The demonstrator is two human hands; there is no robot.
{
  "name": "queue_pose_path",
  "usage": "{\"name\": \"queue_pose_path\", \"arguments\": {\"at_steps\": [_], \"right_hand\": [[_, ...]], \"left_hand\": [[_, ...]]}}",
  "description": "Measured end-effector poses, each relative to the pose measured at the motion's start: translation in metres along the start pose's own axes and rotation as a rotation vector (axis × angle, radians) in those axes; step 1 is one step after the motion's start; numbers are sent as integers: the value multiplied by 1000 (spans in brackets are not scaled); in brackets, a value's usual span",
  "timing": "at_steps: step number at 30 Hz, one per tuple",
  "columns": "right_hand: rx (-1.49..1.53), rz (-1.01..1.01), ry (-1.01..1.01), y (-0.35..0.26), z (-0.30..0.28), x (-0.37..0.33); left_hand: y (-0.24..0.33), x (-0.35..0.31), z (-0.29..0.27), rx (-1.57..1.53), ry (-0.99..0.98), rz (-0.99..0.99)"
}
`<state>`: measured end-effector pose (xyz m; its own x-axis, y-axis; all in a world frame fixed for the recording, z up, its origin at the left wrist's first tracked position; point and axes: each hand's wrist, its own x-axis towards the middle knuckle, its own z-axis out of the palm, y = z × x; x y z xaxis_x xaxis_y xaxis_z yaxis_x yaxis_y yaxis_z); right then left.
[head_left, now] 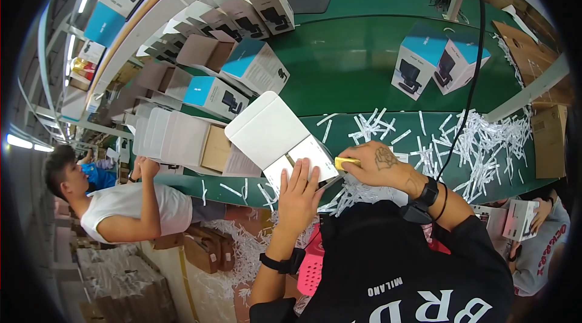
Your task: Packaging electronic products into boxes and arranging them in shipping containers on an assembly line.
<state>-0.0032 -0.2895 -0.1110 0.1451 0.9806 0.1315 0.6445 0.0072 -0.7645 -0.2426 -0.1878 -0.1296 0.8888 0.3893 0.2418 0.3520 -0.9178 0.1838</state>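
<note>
An open white carton (267, 118) stands at the bench edge in front of me, its large flap raised away from me. My left hand (298, 186) lies on the carton's smaller white top flaps (306, 154), fingers stretched out. At the carton's right edge, my right hand (376, 166) grips a small yellow tool (345, 163); its working end is hidden, so its exact kind cannot be told. White paper strips (364, 193) lie beneath and beside the right hand.
Open cartons (188, 135) crowd the left of the green bench (339, 62). Two blue-topped boxes (418, 59) stand at the back right, near a hanging black cable (479, 38). More paper strips (485, 141) cover the right side. People work at left (133, 208) and right (539, 250).
</note>
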Motion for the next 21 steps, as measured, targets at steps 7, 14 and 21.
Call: {"name": "queue_pose_path", "arguments": {"at_steps": [7, 14, 21], "right_hand": [[-58, 32, -70, -2, 0, 13], [171, 401, -420, -17, -19, 42], [-381, -165, -62, -8, 11, 26]], "left_hand": [[0, -1, -3, 4, 5, 5], [-4, 1, -5, -29, -4, 17], [-1, 0, -4, -9, -19, -1]]}}
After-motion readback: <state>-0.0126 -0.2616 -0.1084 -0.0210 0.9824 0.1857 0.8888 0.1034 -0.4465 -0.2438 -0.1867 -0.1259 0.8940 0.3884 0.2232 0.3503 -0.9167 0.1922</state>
